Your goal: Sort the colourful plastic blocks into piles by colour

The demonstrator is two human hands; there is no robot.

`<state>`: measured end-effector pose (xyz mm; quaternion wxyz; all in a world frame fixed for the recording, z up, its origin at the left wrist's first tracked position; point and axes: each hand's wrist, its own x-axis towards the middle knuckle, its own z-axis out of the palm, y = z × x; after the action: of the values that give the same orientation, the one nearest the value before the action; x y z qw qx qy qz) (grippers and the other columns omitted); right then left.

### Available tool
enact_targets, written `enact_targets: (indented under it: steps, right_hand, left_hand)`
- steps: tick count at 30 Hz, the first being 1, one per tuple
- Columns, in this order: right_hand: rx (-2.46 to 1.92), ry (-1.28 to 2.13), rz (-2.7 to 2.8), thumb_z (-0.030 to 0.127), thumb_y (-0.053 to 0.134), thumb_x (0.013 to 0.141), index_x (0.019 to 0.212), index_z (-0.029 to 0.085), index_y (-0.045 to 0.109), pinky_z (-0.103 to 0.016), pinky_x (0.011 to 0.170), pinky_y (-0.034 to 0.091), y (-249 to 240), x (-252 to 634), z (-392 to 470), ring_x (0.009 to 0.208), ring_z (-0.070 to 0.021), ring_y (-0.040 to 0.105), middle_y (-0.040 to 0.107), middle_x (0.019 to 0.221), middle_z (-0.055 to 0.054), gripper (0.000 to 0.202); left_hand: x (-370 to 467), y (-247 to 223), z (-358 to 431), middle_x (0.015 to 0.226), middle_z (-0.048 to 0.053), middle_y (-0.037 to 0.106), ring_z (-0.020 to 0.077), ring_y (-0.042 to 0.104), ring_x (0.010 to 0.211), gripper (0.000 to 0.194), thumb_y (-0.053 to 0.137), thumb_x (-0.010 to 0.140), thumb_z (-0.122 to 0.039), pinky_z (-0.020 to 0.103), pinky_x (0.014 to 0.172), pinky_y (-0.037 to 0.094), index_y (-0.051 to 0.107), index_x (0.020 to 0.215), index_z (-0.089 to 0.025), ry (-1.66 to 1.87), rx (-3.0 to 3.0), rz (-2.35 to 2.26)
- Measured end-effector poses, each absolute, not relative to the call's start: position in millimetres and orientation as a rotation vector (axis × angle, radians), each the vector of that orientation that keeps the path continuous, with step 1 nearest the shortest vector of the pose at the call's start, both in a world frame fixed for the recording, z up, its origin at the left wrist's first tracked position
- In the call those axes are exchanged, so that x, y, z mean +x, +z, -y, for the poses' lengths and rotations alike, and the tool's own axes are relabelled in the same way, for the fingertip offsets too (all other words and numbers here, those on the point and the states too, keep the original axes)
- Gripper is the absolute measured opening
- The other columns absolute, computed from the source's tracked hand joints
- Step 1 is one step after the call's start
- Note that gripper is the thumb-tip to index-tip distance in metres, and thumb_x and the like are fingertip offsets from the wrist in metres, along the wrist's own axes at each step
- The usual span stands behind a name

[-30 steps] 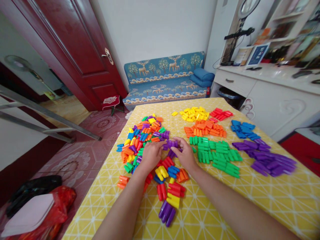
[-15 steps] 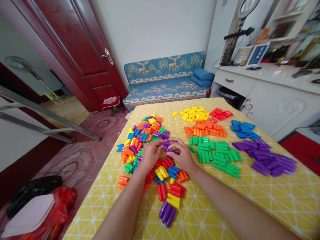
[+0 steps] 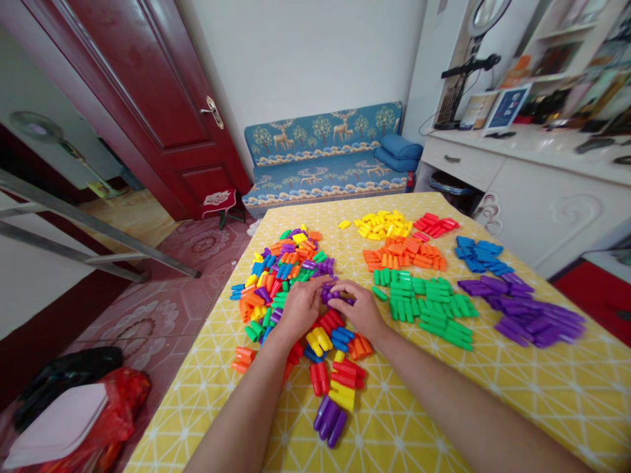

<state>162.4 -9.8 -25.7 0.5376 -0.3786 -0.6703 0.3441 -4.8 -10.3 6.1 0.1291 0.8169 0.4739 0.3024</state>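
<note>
Work surface: cloth-covered table, yellow with white triangle lines. Behind: deer-patterned blue sofa, dark red panel door. Print on blue-and-white card, at right: too small to read. Clamped between fingertips of left hand and right hand, beside mixed pile: purple pieces, glossy, plastic-looking, rounded. Farther right: colour-sorted groups.

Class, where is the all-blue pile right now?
In the head view, the blue pile lies on the table's right side, between the red pile and purple pile.
</note>
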Motion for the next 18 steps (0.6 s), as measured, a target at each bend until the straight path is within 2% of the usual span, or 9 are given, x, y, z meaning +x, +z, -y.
enact_targets:
  steps: [12, 18]
  right_hand:
    - [-0.914, 0.782, 1.586, 0.018, 0.071, 0.073, 0.081, 0.021, 0.068, -0.034, 0.083, 0.048, -24.5, 163.8, 9.6, 0.088, -0.0195, 0.062, 0.068, 0.087, -0.003, 0.009]
    - [-0.910, 0.802, 1.576, 0.020, 0.071, 0.073, 0.081, 0.021, 0.068, -0.033, 0.081, 0.049, -24.2, 163.8, 10.0, 0.087, -0.0190, 0.062, 0.068, 0.087, -0.004, 0.008]
  left_hand:
    - [-2.9, 9.6, 11.9, 0.107, 0.005, 0.072, 0.0202, 0.067, 0.097, 0.043, 0.047, 0.082, -0.006, 0.033, 0.088, 0.050, 0.064, 0.118, -0.023, 0.768, 2.433, -1.444]
    - [-5.2, 7.6, 9.9, 0.106, 0.004, 0.073, 0.0195, 0.067, 0.097, 0.039, 0.050, 0.082, -0.008, 0.032, 0.089, 0.050, 0.067, 0.114, -0.023, 0.868, 2.361, -1.428]
